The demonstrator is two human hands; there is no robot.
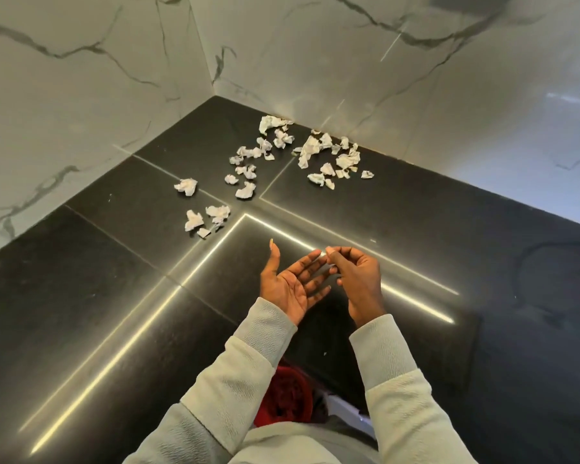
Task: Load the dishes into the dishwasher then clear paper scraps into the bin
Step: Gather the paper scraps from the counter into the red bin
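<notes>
Step in hand: paper-scrap clearing, the 2nd half of the task. No dishes, dishwasher or bin in frame, so the dish loading can't be verified from here.

The paper scraps point(245, 190) lie loose on the dark tiled surface point(416, 229), all ahead of both hands and none touching them. The nearest group, about 4 pieces point(194, 220), sits ahead and to the left of the left hand point(288, 286). The bulk lies further ahead, spread toward the corner where the 2 marble walls point(81, 95) meet. A few are right at the base of the far wall.

The left hand is palm up, fingers straight and apart, nothing in it; it reads as a catch tray. The right hand point(357, 276) is just beside the left fingertips, fingers curled, thumb against the index tip. A pale bit shows at that tip, either a tiny scrap or a nail. Can't tell, so can't say if it grips anything.

Judgement: collection has barely begun, roughly 30 scraps remain out.

Next move calls for a reach ahead-left to the nearest group, then a light pinch or a sweep into the upturned left palm. The crumpled tissue is light and would scatter if swept hard. After that, the bin has to be located.
</notes>
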